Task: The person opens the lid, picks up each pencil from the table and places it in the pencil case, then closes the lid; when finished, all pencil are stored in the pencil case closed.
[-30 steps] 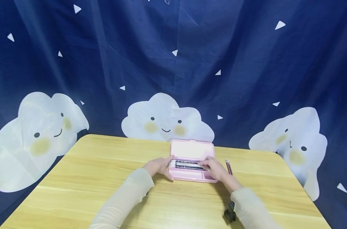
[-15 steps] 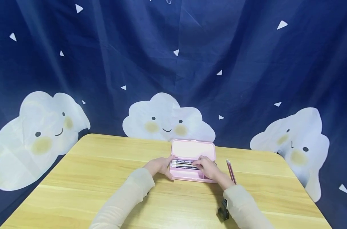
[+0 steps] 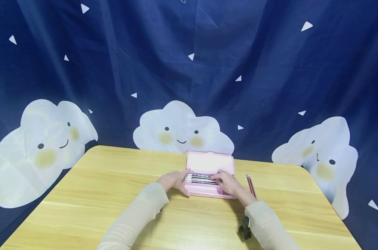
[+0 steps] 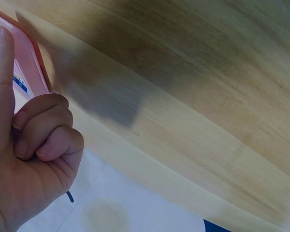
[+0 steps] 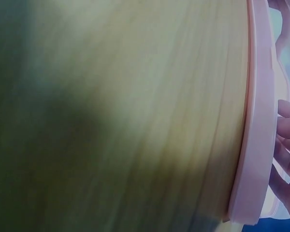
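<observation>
A pink pencil case (image 3: 204,190) lies with its lid (image 3: 210,163) raised near the table's far edge. Several dark-striped pencils (image 3: 199,178) lie side by side in its back compartment, white ends to the left. My left hand (image 3: 175,181) holds the case's left end between thumb and forefinger; the left wrist view shows its other fingers curled beside the case. Over the right part of the case, my right hand (image 3: 226,182) reaches in and its fingertips pinch a pencil in the row. The right wrist view shows bent fingers above the pink rim (image 5: 261,121), their tips partly hidden.
A couple of dark red pencils (image 3: 251,185) lie on the wooden table (image 3: 114,194) just right of the case, partly behind the right forearm. A dark blue curtain (image 3: 164,52) with white clouds hangs behind the table. A black device (image 3: 245,229) sits at the right wrist.
My right hand has slid left along the pencils, then stayed nearly in place with a slight shift right. The left hand keeps its hold on the case.
</observation>
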{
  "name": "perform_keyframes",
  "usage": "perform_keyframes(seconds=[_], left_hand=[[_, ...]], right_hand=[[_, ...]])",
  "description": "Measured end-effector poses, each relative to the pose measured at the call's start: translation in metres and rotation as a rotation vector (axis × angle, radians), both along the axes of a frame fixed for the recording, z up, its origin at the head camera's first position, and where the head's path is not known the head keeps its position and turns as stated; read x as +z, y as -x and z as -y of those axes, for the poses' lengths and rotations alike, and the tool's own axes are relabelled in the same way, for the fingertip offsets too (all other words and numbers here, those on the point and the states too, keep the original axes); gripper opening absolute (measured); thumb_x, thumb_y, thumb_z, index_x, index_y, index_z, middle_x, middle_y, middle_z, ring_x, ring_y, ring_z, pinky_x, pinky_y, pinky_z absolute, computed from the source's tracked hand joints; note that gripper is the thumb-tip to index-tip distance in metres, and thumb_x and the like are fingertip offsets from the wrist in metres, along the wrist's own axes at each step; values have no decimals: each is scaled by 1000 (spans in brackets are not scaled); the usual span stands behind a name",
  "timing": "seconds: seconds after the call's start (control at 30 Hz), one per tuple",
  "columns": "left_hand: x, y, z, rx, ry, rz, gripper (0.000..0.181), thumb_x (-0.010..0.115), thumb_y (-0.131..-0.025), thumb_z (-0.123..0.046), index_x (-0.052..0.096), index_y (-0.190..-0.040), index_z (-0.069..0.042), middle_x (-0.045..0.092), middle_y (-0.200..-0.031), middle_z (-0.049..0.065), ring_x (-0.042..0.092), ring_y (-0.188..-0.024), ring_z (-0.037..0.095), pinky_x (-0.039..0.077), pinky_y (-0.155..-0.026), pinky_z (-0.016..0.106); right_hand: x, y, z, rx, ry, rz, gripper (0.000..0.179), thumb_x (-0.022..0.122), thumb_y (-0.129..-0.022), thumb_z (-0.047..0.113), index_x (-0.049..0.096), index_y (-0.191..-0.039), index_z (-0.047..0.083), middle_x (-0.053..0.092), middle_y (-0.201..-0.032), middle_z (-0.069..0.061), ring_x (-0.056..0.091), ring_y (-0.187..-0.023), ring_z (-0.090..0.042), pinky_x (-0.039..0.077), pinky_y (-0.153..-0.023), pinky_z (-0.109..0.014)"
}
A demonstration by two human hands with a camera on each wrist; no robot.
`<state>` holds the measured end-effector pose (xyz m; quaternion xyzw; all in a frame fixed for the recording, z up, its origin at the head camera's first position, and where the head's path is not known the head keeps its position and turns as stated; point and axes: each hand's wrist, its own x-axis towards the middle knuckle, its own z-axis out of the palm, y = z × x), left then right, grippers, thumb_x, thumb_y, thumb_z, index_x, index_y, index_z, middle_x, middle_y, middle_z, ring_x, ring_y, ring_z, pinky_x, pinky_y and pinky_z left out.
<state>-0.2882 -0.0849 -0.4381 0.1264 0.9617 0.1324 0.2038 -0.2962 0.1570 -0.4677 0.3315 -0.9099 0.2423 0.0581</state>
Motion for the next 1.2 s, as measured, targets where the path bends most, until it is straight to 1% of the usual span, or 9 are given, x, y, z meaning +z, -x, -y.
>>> perform_keyframes(seconds=[0.17, 0.3, 0.4, 0.53, 0.63, 0.8, 0.9, 1.03, 1.2], left_hand=[[1, 0, 0, -3, -5, 0, 104, 81, -60, -45, 25, -144, -20, 49, -129, 21, 48, -117, 32, 41, -96, 43], [0, 0, 0, 4, -16, 10, 105, 81, -60, -45, 24, -144, -21, 47, -131, 21, 46, -120, 32, 39, -98, 43], [0, 0, 0, 9, -22, 15, 105, 81, -60, -45, 25, -144, -20, 46, -132, 21, 45, -121, 32, 38, -100, 43], [-1, 1, -1, 3, -19, 12, 104, 81, -60, -45, 25, -144, -21, 47, -131, 21, 46, -120, 32, 39, -99, 43], [-1, 1, 0, -4, -20, 5, 104, 81, -60, -45, 25, -144, -20, 48, -130, 21, 47, -118, 32, 40, -97, 43], [0, 1, 0, 3, -23, 9, 104, 81, -59, -45, 25, -144, -21, 48, -130, 22, 47, -118, 33, 40, -97, 43], [0, 0, 0, 11, -17, 14, 104, 81, -60, -45, 24, -144, -22, 47, -130, 22, 47, -119, 32, 40, -98, 43], [0, -1, 0, 7, -17, 9, 104, 81, -60, -45, 25, -144, -21, 48, -130, 22, 48, -118, 32, 41, -97, 42], [1, -1, 0, 2, -17, 4, 104, 81, -60, -45, 25, -144, -21, 48, -129, 22, 48, -117, 32, 41, -96, 43]], right_hand=[[0, 0, -4, -5, 42, 49, 25, 55, -79, -10, 70, -94, 3, 58, -78, 1, 51, -71, -11, 48, -68, -28], [0, -1, -7, -20, 71, 81, 24, 54, -80, -8, 70, -96, 3, 59, -79, 0, 50, -73, -10, 48, -71, -29], [0, -2, -11, -29, 89, 82, 23, 55, -82, -6, 70, -96, 2, 59, -80, 0, 51, -74, -9, 49, -73, -30], [3, -3, -21, -43, 107, 57, 19, 57, -83, -4, 69, -96, 1, 55, -76, 2, 46, -70, -6, 46, -66, -25], [5, -5, -30, -55, 124, 38, 16, 58, -84, -2, 68, -96, -1, 54, -74, 0, 46, -69, -7, 43, -63, -24], [7, -9, -46, -103, 162, 60, 16, 59, -84, -1, 68, -97, -1, 63, -86, -6, 54, -76, -14, 47, -67, -26], [5, -10, -56, -122, 179, 73, 19, 59, -83, -3, 67, -100, -1, 65, -92, -9, 56, -79, -17, 48, -69, -27], [2, -13, -69, -119, 207, 61, 19, 60, -83, -2, 67, -100, -4, 65, -93, -12, 56, -78, -12, 48, -67, -25], [3, -19, -81, -155, 209, 54, 16, 62, -83, 1, 67, -97, -4, 63, -84, -6, 50, -71, -7, 44, -62, -23]])
